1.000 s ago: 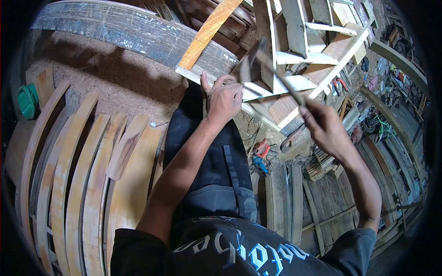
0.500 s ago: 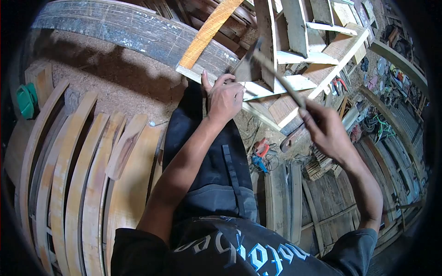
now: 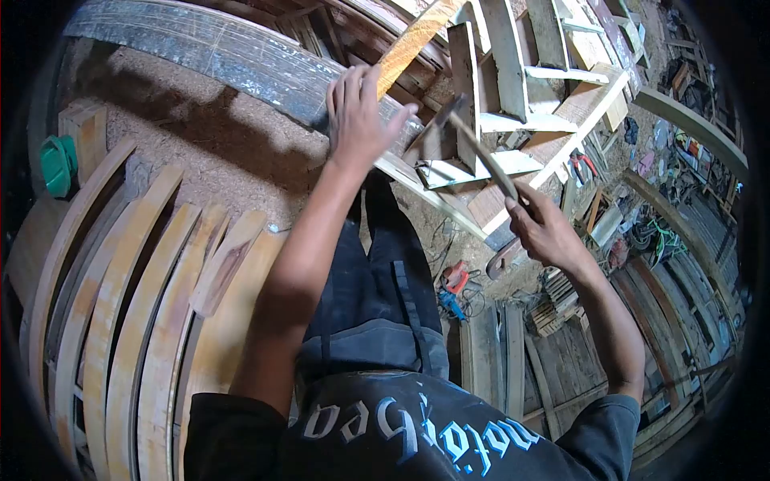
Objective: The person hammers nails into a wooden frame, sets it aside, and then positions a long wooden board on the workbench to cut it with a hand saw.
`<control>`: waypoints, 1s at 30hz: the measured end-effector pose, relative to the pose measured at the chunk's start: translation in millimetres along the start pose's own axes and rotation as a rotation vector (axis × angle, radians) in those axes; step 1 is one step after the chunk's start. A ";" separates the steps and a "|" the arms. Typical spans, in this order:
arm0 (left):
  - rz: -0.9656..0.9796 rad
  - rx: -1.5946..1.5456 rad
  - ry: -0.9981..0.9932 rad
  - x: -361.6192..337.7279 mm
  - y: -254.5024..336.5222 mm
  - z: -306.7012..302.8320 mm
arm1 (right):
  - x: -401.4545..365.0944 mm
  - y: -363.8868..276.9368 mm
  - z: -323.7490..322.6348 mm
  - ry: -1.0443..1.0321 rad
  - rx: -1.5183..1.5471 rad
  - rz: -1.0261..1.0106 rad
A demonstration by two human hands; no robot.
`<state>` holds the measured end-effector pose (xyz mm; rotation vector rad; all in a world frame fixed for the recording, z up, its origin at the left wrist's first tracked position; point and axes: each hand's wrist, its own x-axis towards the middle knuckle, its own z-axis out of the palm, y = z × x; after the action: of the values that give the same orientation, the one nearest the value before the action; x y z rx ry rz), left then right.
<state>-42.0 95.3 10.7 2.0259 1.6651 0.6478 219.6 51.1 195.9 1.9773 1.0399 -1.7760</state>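
My left hand [image 3: 357, 120] has its fingers spread over the lower end of an orange-brown wood strip [image 3: 413, 44], beside the dark curved board [image 3: 241, 60]. Whether the palm touches the wood cannot be made out. In my right hand [image 3: 541, 224] is the handle of a hammer [image 3: 485, 156], whose head hangs over the wooden frame near its upright slats. That frame [image 3: 513, 120] has several slats with pale crosspieces [image 3: 481, 168], and a light edge board [image 3: 437, 200] runs along its near side.
Several curved wooden pieces [image 3: 112, 297] stand at the left, near a green plastic object [image 3: 58, 166]. A red and blue power tool [image 3: 453, 290] with a cable lies on the ground. Red-handled pliers [image 3: 583, 166] and scattered scraps are at the right, above stacked planks [image 3: 577, 369].
My left hand has left the frame's near edge, moved up and left, and spread its fingers. My right hand has shifted slightly down and left with the hammer. The view has shifted a little.
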 end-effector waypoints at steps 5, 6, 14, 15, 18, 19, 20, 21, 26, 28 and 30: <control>-0.239 0.142 -0.245 26.1 -17.5 27.6 | 1.6 2.9 1.4 -0.011 -0.207 -0.106; -0.206 0.241 -0.196 22.5 -17.9 31.0 | 1.2 4.2 7.2 0.011 -0.208 -0.115; -0.158 0.332 -0.107 21.7 -20.9 34.9 | -9.7 13.1 32.8 0.029 -0.185 -0.138; -0.158 0.332 -0.113 20.6 -20.3 36.0 | -10.5 13.0 33.7 0.038 -0.198 -0.133; -0.167 0.376 -0.127 22.7 -20.9 36.7 | -3.9 8.7 28.7 0.049 -0.156 -0.119; -0.176 0.366 -0.138 22.1 -20.7 36.0 | -2.2 4.7 26.6 0.068 -0.140 -0.131; -0.185 0.354 -0.150 21.8 -20.0 36.0 | -1.7 -1.7 18.9 0.053 -0.162 -0.073; -0.184 0.351 -0.158 20.3 -19.4 36.2 | 2.0 0.4 17.4 0.125 -0.154 -0.145; -0.196 0.302 -0.128 19.5 -21.5 38.3 | -17.8 -6.4 9.0 0.026 -0.159 -0.041; -0.198 0.298 -0.128 20.8 -22.1 37.6 | -15.8 0.4 1.4 0.015 -0.196 -0.078; -0.201 0.290 -0.134 20.4 -21.9 37.2 | -15.5 -10.7 -7.2 0.032 -0.210 -0.081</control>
<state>-33.1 117.9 -30.3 2.0024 1.9386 0.2055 218.0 58.3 214.7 1.8650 1.2776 -1.6049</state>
